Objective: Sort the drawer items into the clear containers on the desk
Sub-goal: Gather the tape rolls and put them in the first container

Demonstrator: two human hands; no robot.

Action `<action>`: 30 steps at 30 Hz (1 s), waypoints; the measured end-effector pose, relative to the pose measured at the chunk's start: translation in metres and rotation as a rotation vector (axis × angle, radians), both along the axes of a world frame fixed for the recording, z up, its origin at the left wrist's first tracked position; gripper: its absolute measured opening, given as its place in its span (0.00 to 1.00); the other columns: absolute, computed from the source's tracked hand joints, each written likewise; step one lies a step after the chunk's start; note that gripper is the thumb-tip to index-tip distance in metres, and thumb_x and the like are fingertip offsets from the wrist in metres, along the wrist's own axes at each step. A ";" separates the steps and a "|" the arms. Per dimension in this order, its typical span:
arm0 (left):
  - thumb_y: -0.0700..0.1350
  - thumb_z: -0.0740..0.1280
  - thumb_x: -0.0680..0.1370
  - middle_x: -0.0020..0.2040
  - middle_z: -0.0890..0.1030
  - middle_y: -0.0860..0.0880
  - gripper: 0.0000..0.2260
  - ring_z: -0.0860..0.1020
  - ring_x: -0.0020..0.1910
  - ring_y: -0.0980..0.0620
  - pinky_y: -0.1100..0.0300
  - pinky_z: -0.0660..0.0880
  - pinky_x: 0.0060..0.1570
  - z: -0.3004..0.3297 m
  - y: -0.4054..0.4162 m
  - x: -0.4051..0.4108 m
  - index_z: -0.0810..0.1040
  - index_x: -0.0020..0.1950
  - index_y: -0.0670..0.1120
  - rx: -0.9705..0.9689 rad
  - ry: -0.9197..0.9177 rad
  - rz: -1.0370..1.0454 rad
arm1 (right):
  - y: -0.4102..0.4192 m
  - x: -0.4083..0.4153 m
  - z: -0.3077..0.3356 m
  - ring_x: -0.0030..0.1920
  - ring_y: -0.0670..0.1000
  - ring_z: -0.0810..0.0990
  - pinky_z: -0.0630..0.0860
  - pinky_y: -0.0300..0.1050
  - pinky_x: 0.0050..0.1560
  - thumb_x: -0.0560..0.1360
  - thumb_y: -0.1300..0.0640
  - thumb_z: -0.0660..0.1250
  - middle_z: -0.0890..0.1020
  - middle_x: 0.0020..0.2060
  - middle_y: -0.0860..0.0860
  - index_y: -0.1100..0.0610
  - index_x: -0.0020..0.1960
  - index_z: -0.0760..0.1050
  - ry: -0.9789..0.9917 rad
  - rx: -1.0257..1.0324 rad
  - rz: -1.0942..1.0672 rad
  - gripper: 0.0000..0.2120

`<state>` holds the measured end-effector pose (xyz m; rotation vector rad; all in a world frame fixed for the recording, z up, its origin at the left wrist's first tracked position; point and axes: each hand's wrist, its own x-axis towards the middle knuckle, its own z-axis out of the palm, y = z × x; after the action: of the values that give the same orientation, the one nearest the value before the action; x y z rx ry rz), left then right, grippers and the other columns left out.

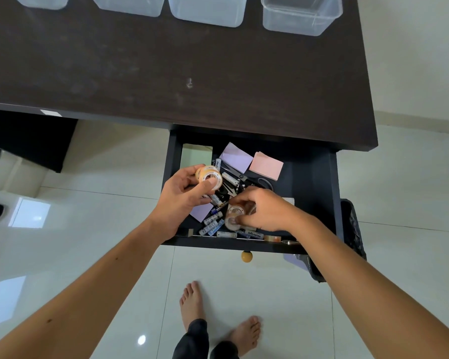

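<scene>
Your left hand (182, 195) holds a tape roll (208, 177) above the open drawer (311, 182). Your right hand (265, 211) curls its fingers around tape rolls (234, 216) inside the drawer, beside batteries (213, 224). Clear containers (300, 18) stand on the desk beyond the drawer.

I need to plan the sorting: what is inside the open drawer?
The drawer holds batteries, sticky-note pads, scissors and tape rolls. The left hand holds one roll; the right hand covers whatever lies beneath it.
</scene>
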<state>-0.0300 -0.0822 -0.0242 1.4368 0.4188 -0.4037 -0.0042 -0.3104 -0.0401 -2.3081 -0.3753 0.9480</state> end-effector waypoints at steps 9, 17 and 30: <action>0.45 0.75 0.78 0.57 0.85 0.43 0.21 0.86 0.55 0.43 0.44 0.82 0.60 0.000 0.000 -0.001 0.76 0.70 0.46 0.013 0.001 0.000 | 0.016 -0.015 -0.004 0.59 0.52 0.76 0.77 0.51 0.59 0.67 0.39 0.82 0.75 0.58 0.47 0.44 0.66 0.82 -0.093 -0.085 -0.024 0.28; 0.45 0.75 0.78 0.58 0.84 0.40 0.22 0.85 0.57 0.40 0.45 0.83 0.60 -0.002 0.001 -0.001 0.76 0.71 0.46 0.012 0.008 0.000 | 0.013 -0.014 -0.013 0.61 0.55 0.80 0.80 0.52 0.60 0.69 0.47 0.83 0.79 0.61 0.52 0.51 0.67 0.81 -0.114 -0.129 0.010 0.29; 0.46 0.74 0.78 0.59 0.84 0.41 0.22 0.86 0.56 0.42 0.46 0.83 0.60 -0.003 0.001 -0.001 0.75 0.71 0.46 0.033 0.005 -0.028 | 0.008 -0.008 -0.016 0.52 0.53 0.85 0.85 0.56 0.52 0.67 0.43 0.81 0.83 0.58 0.48 0.41 0.61 0.81 -0.002 -0.092 0.039 0.24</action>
<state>-0.0307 -0.0815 -0.0273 1.4752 0.4113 -0.4247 -0.0123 -0.3022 -0.0558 -2.3927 -0.3863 1.0017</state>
